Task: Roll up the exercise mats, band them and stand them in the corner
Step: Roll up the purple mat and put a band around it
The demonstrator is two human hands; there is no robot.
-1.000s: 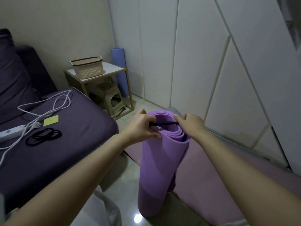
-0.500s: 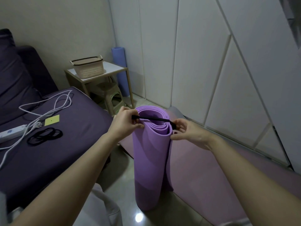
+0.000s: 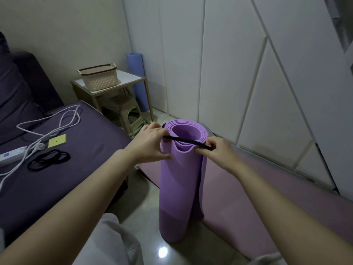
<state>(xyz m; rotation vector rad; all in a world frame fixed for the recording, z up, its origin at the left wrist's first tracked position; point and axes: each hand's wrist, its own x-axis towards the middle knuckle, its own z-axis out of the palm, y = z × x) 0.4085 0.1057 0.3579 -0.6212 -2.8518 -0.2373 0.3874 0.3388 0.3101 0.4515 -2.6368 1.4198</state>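
Observation:
A rolled purple mat (image 3: 179,188) stands upright on the tiled floor in front of me. A black elastic band (image 3: 186,141) is stretched across its open top end. My left hand (image 3: 150,145) pinches the band's left end against the roll's left side. At the right rim, my right hand (image 3: 217,153) grips the band's other end. A pink mat (image 3: 248,197) lies flat on the floor to the right. A rolled blue mat (image 3: 138,81) stands in the far corner.
A dark purple sofa (image 3: 63,169) on the left carries spare black bands (image 3: 48,159), a white power strip with cable (image 3: 11,155) and a yellow card (image 3: 57,140). A side table (image 3: 129,79) with a basket (image 3: 99,76) and a stool (image 3: 128,113) under it stands by the corner. White cabinet doors (image 3: 248,73) line the right.
The band has been pulled wider across the top of the roll, my right hand drawing its end out over the right rim. The roll has shifted slightly left and closer.

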